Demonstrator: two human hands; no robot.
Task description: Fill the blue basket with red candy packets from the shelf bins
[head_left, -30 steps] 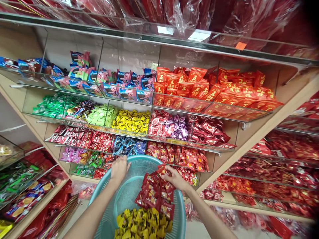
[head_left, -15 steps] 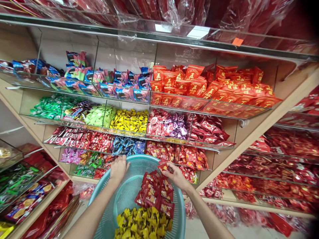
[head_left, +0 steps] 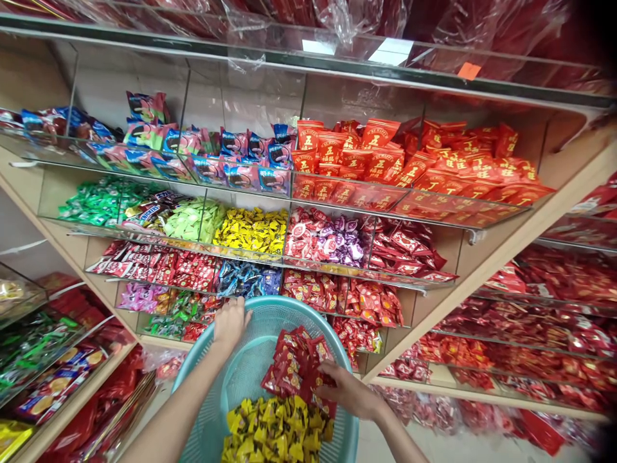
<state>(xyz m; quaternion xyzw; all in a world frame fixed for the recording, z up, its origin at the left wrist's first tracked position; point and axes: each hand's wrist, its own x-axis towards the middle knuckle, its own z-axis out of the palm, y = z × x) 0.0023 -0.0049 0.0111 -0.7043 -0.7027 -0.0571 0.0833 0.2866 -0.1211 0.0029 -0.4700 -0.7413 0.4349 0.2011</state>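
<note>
A round teal plastic basket (head_left: 348, 373) with a mesh wall stands below the camera, in front of the candy shelves. My left hand (head_left: 231, 323) is closed over its far left rim. My right hand (head_left: 344, 388) is inside on the right, over a heap of red candy packets (head_left: 292, 363). Its thumb and forefinger look apart and touch the packets at the heap's right edge. No separate packet shows in the hand. Yellow wrapped candies (head_left: 274, 431) fill the near part of the basket, right up against the red heap.
Shelves with clear plastic fronts (head_left: 241, 254) rise ahead, divided into candy bins. Red-orange packets (head_left: 380, 161) and blue-and-pink packets (head_left: 236, 151) lie on the upper shelf. A wooden side panel (head_left: 482, 270) slants at the right; more shelves stand on both sides.
My right hand has come down from the basket's far right rim, where it held a red packet, to the red heap inside. My left hand has stayed on the rim.
</note>
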